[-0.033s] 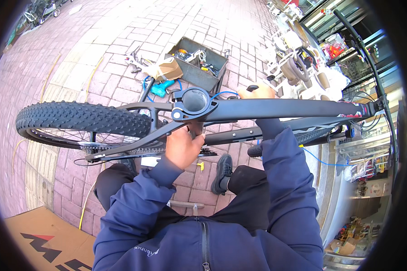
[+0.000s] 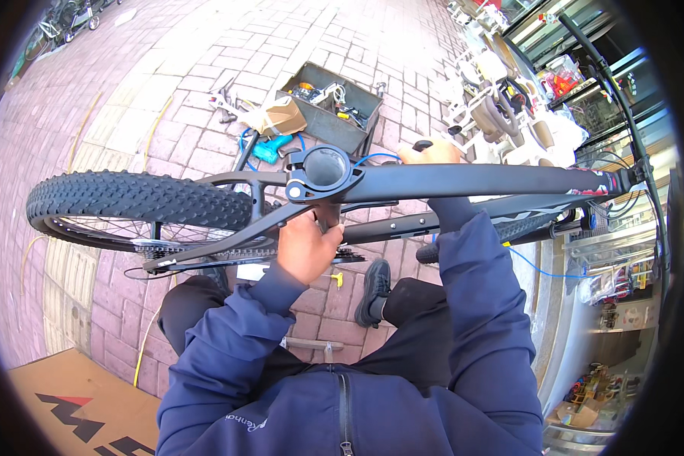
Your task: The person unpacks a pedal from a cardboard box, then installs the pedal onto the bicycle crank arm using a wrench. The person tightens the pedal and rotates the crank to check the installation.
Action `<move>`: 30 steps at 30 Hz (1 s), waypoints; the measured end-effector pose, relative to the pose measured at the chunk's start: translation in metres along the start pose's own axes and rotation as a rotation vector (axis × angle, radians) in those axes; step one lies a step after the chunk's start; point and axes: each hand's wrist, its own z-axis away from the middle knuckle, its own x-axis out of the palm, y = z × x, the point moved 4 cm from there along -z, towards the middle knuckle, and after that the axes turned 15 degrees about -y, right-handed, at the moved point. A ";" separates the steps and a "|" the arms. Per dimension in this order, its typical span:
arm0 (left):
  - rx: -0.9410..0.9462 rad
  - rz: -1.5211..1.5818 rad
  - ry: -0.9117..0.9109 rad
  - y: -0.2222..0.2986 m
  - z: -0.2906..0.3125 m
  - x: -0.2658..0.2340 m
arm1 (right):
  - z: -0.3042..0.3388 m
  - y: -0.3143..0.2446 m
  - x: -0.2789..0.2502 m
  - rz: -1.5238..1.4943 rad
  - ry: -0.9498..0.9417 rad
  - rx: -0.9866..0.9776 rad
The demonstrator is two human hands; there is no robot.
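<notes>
A black bicycle frame (image 2: 479,181) stretches left to right before me, its knobby rear tire (image 2: 140,204) on the left. At the open seat tube top sits a black seat clamp (image 2: 297,190) with a lever. Just below this clamp, my left hand (image 2: 305,247) is closed around the seat tube, thumb on the near side, other fingers partly hidden. My right hand (image 2: 431,153) reaches under the top tube to its far side and is closed beside a small black rounded part, whose kind I cannot make out. The top tube covers my right wrist.
Beyond the bicycle stand a grey metal toolbox (image 2: 334,125), a torn cardboard box (image 2: 283,115) and a teal power tool (image 2: 270,149). A yellow-handled tool (image 2: 337,281) lies near my shoe. White ride-on items (image 2: 501,114) crowd the right; flat cardboard (image 2: 76,403) lies lower left.
The frame's top tube and my right hand have shifted very slightly away from me. My left hand keeps its hold.
</notes>
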 end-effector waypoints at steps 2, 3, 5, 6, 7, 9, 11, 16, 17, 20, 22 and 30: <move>-0.012 -0.014 0.004 0.000 0.000 0.001 | -0.002 -0.002 0.001 -0.011 -0.003 -0.038; -0.011 -0.014 0.015 0.000 0.000 0.001 | -0.004 -0.001 0.003 -0.021 -0.016 -0.013; -0.026 0.029 -0.001 0.000 -0.001 0.002 | -0.005 0.002 0.007 -0.013 0.045 -0.074; -0.015 0.046 0.013 0.000 -0.001 0.002 | -0.007 0.004 0.010 0.017 0.054 -0.134; -0.006 0.064 0.027 0.001 -0.001 0.002 | -0.009 0.006 0.015 0.047 0.062 -0.194; 0.001 0.087 0.043 0.000 -0.002 0.003 | -0.017 0.015 0.026 0.061 0.038 -0.222; -0.014 0.100 0.062 -0.002 -0.002 0.005 | -0.015 0.013 0.034 0.319 0.183 -0.523; -0.035 0.151 0.102 -0.014 -0.002 0.009 | -0.013 0.024 0.036 0.469 0.259 -0.475; -0.022 0.138 0.111 -0.016 -0.003 0.010 | -0.011 0.023 0.033 0.461 0.251 -0.472; -0.107 0.079 0.089 -0.025 -0.007 0.012 | -0.005 0.013 0.020 0.381 0.245 -0.506; -0.082 0.062 0.114 -0.028 -0.007 0.013 | 0.000 0.007 0.015 0.269 0.217 -0.517; -0.095 0.077 0.178 -0.026 -0.003 0.014 | 0.020 0.024 0.012 -0.141 -0.010 -0.125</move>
